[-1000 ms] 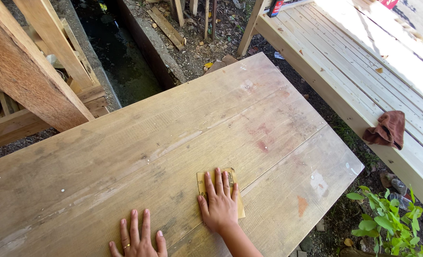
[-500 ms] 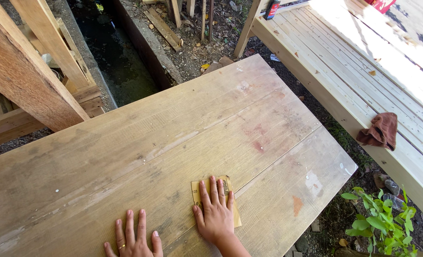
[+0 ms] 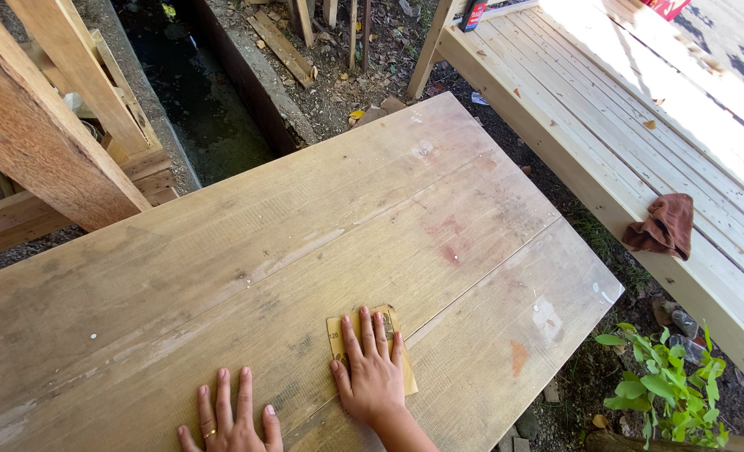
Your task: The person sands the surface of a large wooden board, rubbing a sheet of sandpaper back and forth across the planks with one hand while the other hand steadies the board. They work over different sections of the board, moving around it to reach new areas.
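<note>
Sandpaper sheet (image 3: 393,351): thin, light, floppy, gritty; likely slides unless pressed flat, best held under spread palm, not pinched at edge. Lies on wooden desk (image 3: 246,276), near front edge, right of centre.

Right hand (image 3: 372,377): flat, fingers spread, palm down on sheet, gripping nothing.

Left hand (image 3: 234,423): open, flat on bare board, just beside, bracing; ring on one finger.

Brown rag (image 3: 663,226) well apart on pale slatted bench (image 3: 606,109).

Red package (image 3: 666,7); dark red-topped container (image 3: 473,14), bench's far end
</note>
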Motion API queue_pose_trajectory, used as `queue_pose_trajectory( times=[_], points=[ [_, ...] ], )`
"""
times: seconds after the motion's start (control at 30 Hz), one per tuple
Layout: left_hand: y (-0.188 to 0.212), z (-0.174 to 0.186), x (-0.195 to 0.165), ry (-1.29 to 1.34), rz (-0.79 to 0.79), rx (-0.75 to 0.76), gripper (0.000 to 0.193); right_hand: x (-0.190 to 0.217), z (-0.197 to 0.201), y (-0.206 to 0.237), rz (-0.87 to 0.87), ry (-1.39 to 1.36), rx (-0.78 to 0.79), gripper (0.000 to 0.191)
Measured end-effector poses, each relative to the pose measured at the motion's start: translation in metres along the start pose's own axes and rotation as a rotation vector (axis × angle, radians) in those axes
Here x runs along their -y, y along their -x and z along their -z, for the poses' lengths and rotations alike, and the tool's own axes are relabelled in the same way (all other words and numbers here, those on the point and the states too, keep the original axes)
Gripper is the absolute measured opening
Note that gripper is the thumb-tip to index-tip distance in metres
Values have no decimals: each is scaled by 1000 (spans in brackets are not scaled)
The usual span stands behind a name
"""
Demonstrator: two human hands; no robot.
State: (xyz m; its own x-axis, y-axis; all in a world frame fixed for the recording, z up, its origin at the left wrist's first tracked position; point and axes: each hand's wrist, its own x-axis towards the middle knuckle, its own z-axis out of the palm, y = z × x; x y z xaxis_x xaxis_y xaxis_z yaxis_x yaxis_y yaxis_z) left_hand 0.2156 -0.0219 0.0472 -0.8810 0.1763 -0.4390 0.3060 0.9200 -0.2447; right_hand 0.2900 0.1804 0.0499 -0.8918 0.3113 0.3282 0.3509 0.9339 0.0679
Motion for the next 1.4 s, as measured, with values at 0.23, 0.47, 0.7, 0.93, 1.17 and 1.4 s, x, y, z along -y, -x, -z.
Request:
queue_pose_trajectory(
  times=[0.23,0.47,0.7,0.93,1.17,1.4],
  points=[
    [0,0,0,6,0,3,76,0,5,7,16,-10,21,73],
    [-3,-6,0,25,-5,-8,74,4,13,12,20,-30,16,72],
    [-3,-11,-1,19,7,-38,76,2,7,15,14,-39,23,72],
    [-6,-30,0,86,43,-145,76,2,11,15,-3,-137,36,70],
    [-13,-53,0,444,-47,-562,78,-32,20,34,-123,-324,337,67],
    [-30,-65,2,606,-458,-1045,67,-114,4,68,-242,-133,152,66]
  ],
)
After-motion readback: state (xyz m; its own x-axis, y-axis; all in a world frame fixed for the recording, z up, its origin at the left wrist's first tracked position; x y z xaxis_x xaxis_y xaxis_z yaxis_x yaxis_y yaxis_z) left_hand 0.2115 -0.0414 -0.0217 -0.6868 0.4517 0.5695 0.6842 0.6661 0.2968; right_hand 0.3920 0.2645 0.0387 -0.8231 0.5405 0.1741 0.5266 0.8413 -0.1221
